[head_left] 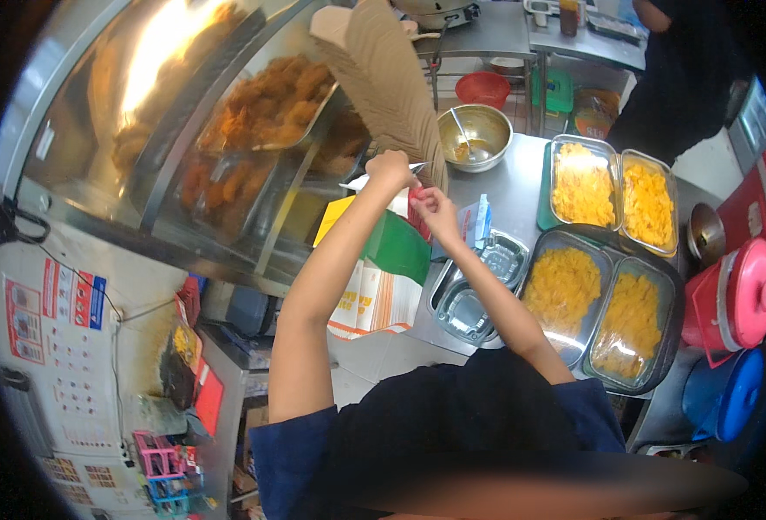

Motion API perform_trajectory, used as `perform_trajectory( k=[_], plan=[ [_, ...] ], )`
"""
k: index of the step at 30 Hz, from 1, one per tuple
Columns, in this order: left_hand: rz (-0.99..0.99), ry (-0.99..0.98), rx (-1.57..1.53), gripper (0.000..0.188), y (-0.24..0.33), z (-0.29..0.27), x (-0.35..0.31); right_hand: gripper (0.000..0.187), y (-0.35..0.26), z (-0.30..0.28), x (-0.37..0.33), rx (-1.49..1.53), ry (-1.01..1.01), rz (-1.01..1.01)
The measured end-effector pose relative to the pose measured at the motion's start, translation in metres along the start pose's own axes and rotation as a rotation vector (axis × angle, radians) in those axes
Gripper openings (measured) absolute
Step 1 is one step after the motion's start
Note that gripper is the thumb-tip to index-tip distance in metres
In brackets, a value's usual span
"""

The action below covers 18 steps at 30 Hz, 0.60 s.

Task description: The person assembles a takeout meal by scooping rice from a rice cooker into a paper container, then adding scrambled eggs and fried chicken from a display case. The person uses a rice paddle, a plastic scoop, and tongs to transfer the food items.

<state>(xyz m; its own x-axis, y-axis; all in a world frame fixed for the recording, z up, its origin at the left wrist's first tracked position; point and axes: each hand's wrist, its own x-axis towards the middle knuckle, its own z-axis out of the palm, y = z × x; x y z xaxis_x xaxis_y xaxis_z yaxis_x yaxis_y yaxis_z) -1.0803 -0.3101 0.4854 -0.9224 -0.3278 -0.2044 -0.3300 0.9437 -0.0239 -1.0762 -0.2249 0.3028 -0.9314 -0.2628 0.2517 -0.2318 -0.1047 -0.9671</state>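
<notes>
The right hand (436, 215) is pinching a small red item (416, 194) at one o'clock from the view's centre; the left hand (389, 170) is hovering curled at the item's eleven o'clock, its grip impossible to tell.

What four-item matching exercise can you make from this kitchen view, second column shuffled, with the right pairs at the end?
Column one
1. right hand
2. metal mixing bowl
3. pink lidded bucket
4. clear plastic takeaway containers

Column two
A. beside a blue lidded bucket
B. crossed by the right forearm
C. close against something red
D. has a spoon in it

Right pairs: 1-C, 2-D, 3-A, 4-B.
</notes>
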Motion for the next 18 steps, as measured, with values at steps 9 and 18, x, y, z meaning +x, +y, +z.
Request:
perform_trajectory(
  k=[9, 18],
  plan=[
    [0.000, -0.105, 0.092, 0.049, -0.027, 0.025, 0.032, 0.026, -0.024, 0.012, 0.007, -0.207, 0.078, -0.110],
    [0.047, 0.158, 0.071, 0.045, -0.020, 0.002, -0.001, 0.025, -0.030, 0.023, 0.007, -0.287, 0.039, -0.124]
  ],
)
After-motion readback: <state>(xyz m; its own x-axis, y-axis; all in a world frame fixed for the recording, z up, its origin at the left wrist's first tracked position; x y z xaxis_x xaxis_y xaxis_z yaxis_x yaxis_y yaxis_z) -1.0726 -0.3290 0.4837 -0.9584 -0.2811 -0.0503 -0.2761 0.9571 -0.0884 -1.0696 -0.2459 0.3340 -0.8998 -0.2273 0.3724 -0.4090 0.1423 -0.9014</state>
